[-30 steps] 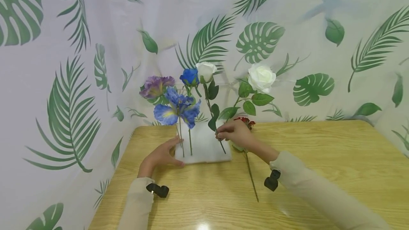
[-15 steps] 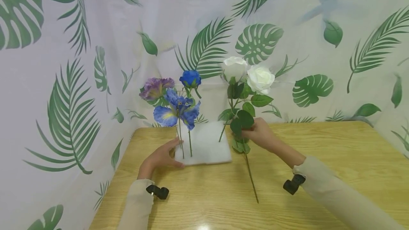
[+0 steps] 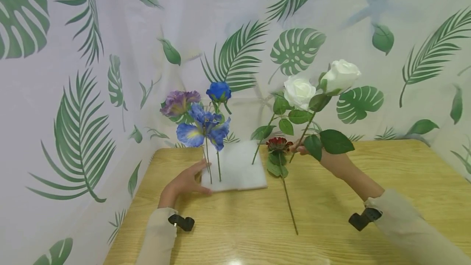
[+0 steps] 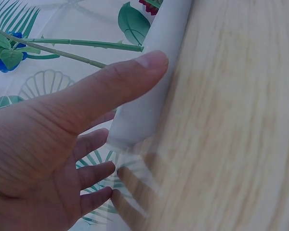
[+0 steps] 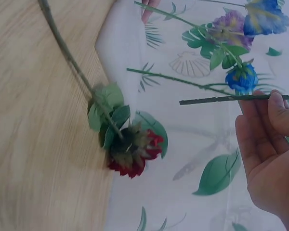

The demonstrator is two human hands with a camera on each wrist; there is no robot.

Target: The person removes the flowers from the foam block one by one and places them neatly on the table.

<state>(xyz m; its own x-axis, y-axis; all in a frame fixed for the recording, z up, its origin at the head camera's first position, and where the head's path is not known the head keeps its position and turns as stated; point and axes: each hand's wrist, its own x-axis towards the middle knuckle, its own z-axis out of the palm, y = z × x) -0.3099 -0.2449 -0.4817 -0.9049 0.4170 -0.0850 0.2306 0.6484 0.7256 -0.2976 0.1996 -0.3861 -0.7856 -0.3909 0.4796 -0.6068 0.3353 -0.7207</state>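
My right hand pinches the stem of a white rose, which leans right above the table; in the right wrist view the bare lower end of its stem sticks out past my thumb and fingers. With fingers fairly straight, my left hand rests against the left side and front corner of a white foam block; my thumb touches its edge. Standing in the block are a blue iris, a purple iris, a blue rose and another white rose.
A red flower with a long stem lies on the wooden table, just right of the block. Behind the table hangs a white leaf-print cloth, which also covers the left side.
My right hand has carried the white rose from over the block to the right, past the red flower, and the rose now tilts right. My left hand stays at the block.
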